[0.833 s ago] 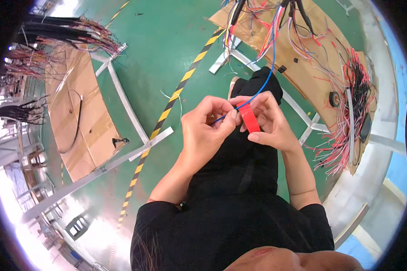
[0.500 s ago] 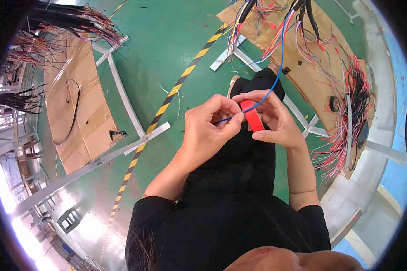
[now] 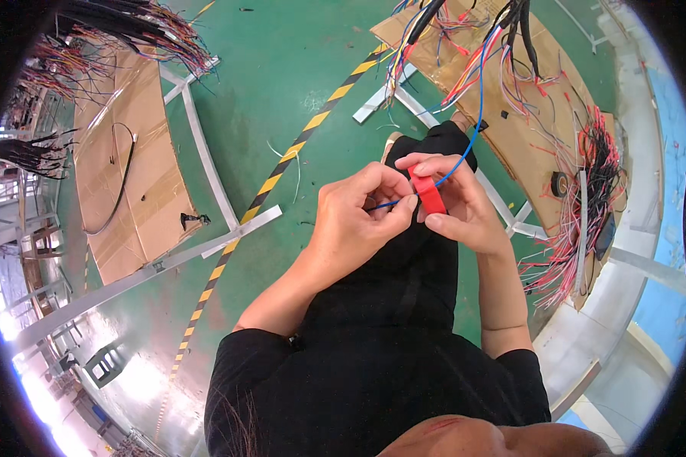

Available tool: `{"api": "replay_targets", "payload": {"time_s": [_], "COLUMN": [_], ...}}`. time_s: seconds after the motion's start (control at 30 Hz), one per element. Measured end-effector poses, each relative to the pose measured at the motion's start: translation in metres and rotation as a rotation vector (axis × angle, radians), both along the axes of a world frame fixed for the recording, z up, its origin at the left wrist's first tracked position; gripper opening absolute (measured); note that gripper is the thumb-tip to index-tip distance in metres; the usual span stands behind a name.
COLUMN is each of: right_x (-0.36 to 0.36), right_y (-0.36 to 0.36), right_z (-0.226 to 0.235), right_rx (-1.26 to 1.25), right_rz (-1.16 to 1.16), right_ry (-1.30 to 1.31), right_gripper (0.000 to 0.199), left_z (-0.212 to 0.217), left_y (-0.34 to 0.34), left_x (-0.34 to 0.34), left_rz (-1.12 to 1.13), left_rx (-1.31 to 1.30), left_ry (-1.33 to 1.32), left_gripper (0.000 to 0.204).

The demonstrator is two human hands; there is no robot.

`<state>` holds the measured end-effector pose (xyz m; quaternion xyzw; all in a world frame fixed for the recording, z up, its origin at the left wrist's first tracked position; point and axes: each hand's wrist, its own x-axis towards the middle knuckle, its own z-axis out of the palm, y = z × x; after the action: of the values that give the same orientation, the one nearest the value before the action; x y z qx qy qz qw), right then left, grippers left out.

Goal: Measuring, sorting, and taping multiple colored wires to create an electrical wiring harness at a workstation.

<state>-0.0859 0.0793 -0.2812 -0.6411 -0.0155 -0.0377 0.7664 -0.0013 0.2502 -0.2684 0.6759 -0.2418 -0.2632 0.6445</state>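
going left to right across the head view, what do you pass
cardboard sheet → yellow-and-black floor stripe → left hand → red tape roll → right hand → black tape roll → red wire bundle

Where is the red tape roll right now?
In the head view, the red tape roll sits just right of centre, held in the right hand, touching the blue wire pinched by the left hand.

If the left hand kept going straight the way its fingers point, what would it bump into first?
The left hand points right, toward the other hand. Almost at once its fingers, which pinch the blue wire, would meet the red tape roll held in the right hand. Depth looks close, though I cannot be sure.
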Motion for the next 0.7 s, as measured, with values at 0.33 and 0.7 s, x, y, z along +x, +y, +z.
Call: {"api": "replay_targets", "payload": {"time_s": [0.33,0.7], "right_x": [0.002,0.005], "right_y": [0.012,0.012], "right_z": [-0.001,0.007], "right_rx": [0.024,-0.002], "right_rz": [-0.086,-0.076], "right_ry": [0.100,0.089], "right_gripper": [0.020,0.029], "left_z": [0.001,-0.001], "left_y": [-0.001,0.002], "left_x": [0.000,0.004], "left_rz": [0.008,0.060], "left_rx": [-0.024,-0.044], "left_ry": [-0.048,0.002], "left_gripper": [0.009,0.009]}}
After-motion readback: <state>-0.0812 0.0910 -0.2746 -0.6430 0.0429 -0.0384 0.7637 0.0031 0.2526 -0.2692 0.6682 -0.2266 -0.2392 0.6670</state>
